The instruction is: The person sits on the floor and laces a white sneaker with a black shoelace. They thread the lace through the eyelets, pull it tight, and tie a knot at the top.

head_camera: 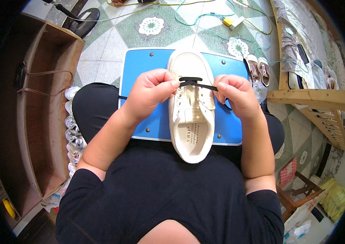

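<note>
A white lace-up shoe point(190, 58) lies on a blue board point(148, 116) across my lap, its toe pointing away from me. One bar of black shoelace point(201, 86) runs across the front eyelets, and the lace crosses over itself just below. Pinched between the thumb and fingers of my left hand point(155, 87) is the lace on the shoe's left side. On the other side my right hand point(233, 94) pinches the lace, which is stretched toward it. The eyelets nearer the shoe's opening show no lace. Printed writing covers part of the insole.
A wooden shelf unit point(64, 33) stands at left, with a row of white shoes point(75, 131) beside it. Another pair of shoes point(259, 68) sits right of the board. Cables point(196, 23) trail over the tiled floor. A wooden bed frame point(312, 99) and a stool point(300, 195) are at right.
</note>
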